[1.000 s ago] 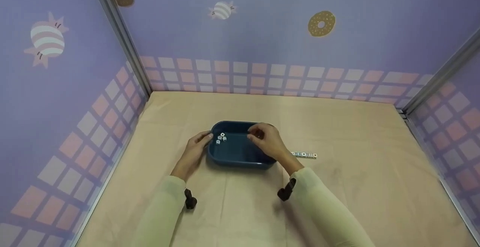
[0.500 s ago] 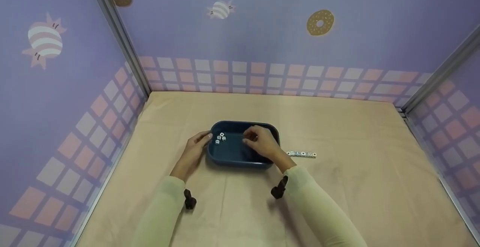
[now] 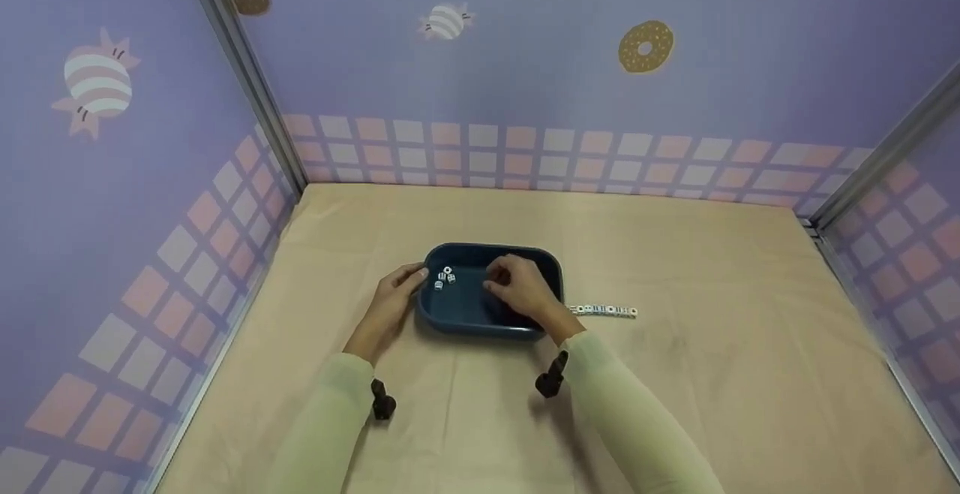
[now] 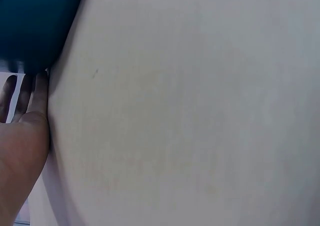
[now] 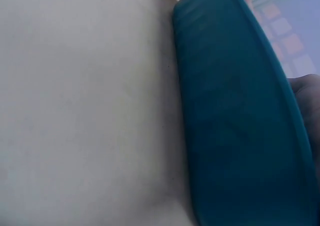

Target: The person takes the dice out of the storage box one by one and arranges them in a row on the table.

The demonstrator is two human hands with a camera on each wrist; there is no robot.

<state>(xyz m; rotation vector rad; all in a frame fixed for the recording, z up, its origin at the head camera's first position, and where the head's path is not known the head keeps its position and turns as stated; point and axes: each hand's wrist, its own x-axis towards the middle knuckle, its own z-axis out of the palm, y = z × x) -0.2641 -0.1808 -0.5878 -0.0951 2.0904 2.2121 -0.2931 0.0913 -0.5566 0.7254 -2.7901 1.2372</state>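
A dark blue rectangular tray [image 3: 480,326] with rounded corners lies on the cloth-covered table. Several small white dice [image 3: 442,277] are clustered inside, at its left end. My left hand [image 3: 386,302] rests against the left end, thumb at the rim; in the left wrist view its straight fingers [image 4: 40,93] touch the outer wall. Over the right half of the tray is my right hand [image 3: 521,289], fingers bent and thumb near the index finger. Whether anything is between those fingertips is hidden. A straight row of white dice [image 3: 606,311] lies on the cloth just right of the tray.
A beige cloth [image 3: 690,269] covers the table. Purple printed walls [image 3: 555,81] enclose it at the back and both sides, with metal posts [image 3: 255,88] at the corners. Dark wrist devices [image 3: 551,375] sit at both cuffs.
My right hand has shifted left and slightly lower over the tray, uncovering more of the dice row and the tray's right rim. My left hand and the clustered dice stay put.
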